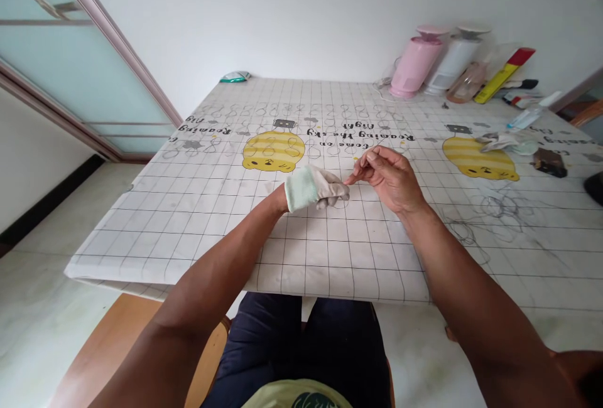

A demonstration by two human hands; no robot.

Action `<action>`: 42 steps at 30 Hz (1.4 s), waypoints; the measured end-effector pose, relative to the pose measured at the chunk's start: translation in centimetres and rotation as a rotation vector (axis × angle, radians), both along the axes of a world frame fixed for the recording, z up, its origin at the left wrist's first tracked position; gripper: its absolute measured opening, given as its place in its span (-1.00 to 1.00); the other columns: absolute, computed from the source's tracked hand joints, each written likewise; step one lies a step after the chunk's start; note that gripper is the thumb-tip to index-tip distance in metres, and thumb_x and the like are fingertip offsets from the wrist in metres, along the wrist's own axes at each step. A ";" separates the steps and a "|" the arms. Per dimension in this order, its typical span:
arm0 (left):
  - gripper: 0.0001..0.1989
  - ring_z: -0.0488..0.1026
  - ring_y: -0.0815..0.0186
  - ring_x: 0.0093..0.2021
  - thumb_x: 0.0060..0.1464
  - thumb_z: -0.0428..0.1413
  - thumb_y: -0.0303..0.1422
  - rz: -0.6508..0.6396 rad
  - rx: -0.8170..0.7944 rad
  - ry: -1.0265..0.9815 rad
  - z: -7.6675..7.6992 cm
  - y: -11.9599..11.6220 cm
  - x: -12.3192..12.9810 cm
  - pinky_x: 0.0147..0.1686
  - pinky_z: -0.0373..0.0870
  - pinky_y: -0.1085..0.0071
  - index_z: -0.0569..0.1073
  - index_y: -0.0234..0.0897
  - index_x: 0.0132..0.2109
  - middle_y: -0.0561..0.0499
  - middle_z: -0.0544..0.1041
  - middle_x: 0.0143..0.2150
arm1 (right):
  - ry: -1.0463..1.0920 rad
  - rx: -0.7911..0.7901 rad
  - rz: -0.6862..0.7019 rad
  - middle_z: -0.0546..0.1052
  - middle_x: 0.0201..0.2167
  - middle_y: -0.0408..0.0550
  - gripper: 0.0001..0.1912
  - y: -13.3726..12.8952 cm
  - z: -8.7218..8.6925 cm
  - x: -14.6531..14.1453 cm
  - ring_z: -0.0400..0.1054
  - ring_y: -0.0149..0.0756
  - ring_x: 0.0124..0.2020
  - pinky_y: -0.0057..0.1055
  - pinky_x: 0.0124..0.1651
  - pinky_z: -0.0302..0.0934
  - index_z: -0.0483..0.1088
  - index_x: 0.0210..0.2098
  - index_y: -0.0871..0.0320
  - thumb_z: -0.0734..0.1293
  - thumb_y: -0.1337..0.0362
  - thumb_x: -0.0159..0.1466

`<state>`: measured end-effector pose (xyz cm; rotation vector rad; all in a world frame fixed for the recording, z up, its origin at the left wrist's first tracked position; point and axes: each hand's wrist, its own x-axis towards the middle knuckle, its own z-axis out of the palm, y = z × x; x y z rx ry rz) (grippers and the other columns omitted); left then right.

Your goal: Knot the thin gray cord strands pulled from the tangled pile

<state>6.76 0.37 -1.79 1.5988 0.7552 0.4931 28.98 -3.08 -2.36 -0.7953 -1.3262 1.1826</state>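
My left hand (318, 188) wears a pale green and white glove and is closed over the table, its fingertips pinched together around something too small to make out. Close by on the right is my right hand (389, 176), bare, with thumb and index finger pinched; what they hold, if anything, is too small to see. The fingertips of both hands nearly meet. Beneath them lies a white checked tablecloth (325, 251) with printed yellow bears. Thin dark wire loops (268, 141) lie in rows beyond my hands.
A tangle of thin wire (504, 207) lies at the right, near another glove (513, 142) and a dark brown object (549, 162). A pink cylinder (417, 66), a white cylinder (450, 66) and a yellow-red box (504, 76) stand at the back right. A green packet (235, 76) lies at the back left.
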 end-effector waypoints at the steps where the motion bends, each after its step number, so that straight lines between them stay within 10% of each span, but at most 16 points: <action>1: -0.70 0.39 0.43 -0.60 0.14 0.40 -0.13 0.008 0.000 0.008 0.1 0.1 0.0 -0.60 0.31 0.50 0.71 -0.33 -0.30 -0.03 0.54 -0.52 | 0.002 -0.003 -0.004 0.57 -0.34 -0.07 -0.55 0.0 0.0 0.0 0.64 -0.06 -0.23 0.04 -0.03 0.58 0.47 -0.32 0.09 0.51 -0.18 0.31; 27: -0.59 0.43 0.43 -0.52 0.31 0.23 -0.06 0.177 -0.001 -0.138 -0.3 0.1 0.6 -0.49 0.35 0.48 0.68 -0.37 -0.19 -0.07 0.59 -0.41 | 0.022 0.079 -0.183 0.64 -0.28 -0.02 -0.57 -0.3 0.3 -0.3 0.64 -0.04 -0.13 0.08 0.10 0.54 0.52 -0.29 0.06 0.49 -0.18 0.33; 31: -0.49 0.53 0.32 -0.41 0.37 0.11 0.03 0.271 0.080 -0.122 -0.1 -0.4 0.8 -0.38 0.45 0.41 0.67 -0.37 -0.07 -0.16 0.67 -0.24 | 0.000 0.093 -0.279 0.65 -0.26 -0.02 -0.57 0.1 0.1 0.1 0.63 -0.07 -0.11 0.00 0.05 0.55 0.52 -0.28 0.04 0.47 -0.20 0.35; 38: -0.24 0.61 0.13 -0.09 -0.01 0.45 -0.24 0.396 0.379 0.112 -0.2 -1.7 2.7 0.00 0.48 0.29 0.50 -0.24 0.34 -0.11 0.65 0.14 | 0.019 0.149 -0.349 0.63 -0.24 -0.04 -0.63 0.4 -0.3 0.3 0.59 -0.17 -0.13 -0.17 -0.07 0.56 0.53 -0.27 0.03 0.43 -0.13 0.41; 42: -0.42 0.61 0.15 -0.05 0.12 0.37 -0.27 0.450 0.422 0.221 0.0 -2.1 3.2 0.11 0.45 0.26 0.55 -0.19 0.28 -0.03 0.68 0.05 | -0.013 0.177 -0.363 0.65 -0.20 -0.02 -0.64 0.2 -0.4 -0.1 0.59 -0.16 -0.14 -0.16 -0.09 0.56 0.54 -0.25 0.04 0.41 -0.11 0.44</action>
